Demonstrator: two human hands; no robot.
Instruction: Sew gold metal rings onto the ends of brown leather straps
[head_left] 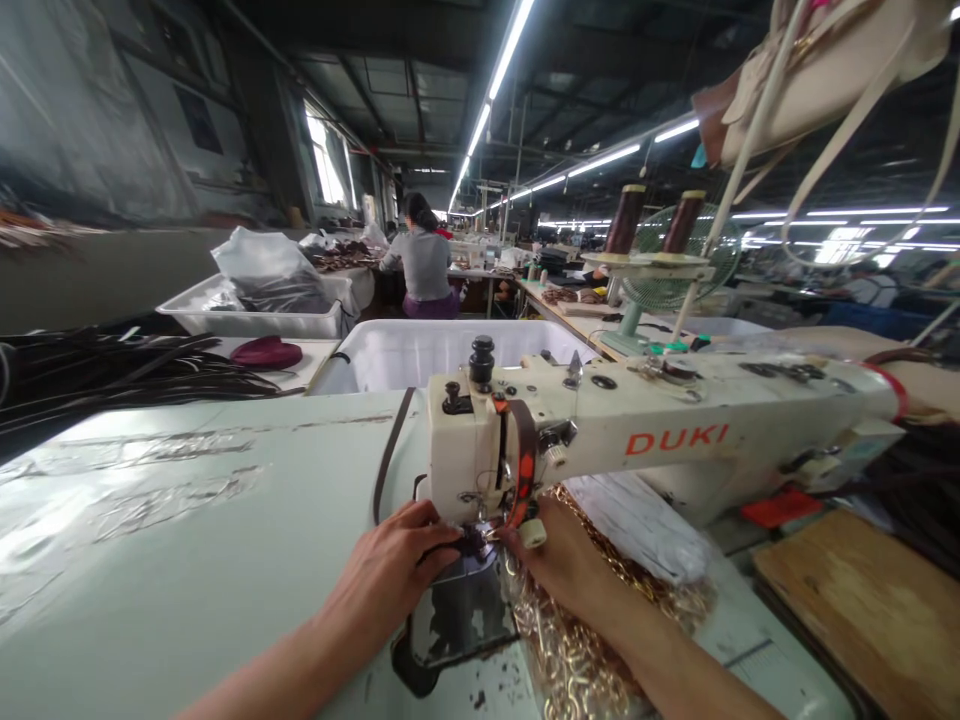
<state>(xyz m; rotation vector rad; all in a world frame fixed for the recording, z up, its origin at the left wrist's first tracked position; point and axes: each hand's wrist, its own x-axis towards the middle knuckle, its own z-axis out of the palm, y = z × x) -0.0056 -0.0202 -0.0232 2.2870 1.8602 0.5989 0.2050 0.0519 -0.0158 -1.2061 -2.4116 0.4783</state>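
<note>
A cream sewing machine (675, 425) stands across the table in front of me. My left hand (401, 555) is at the left of its needle area, thumb and fingers pinched on a dark strap (471, 543). A length of dark strap (390, 450) curves over the tabletop behind that hand. Close to the presser foot from the right is my right hand (559, 560), its fingers closed by the strap's end near a small gold-coloured metal bit. What those fingertips grip is partly hidden. Gold chains and metal fittings (574, 665) in clear plastic lie under my right forearm.
A white bin (450, 345) stands behind the machine. Dark straps (97, 375) and a maroon coil (266, 351) lie at left. At right are a wooden board (870, 600), thread spools (626, 220) and a green fan (660, 285). A co-worker (424, 265) sits farther back.
</note>
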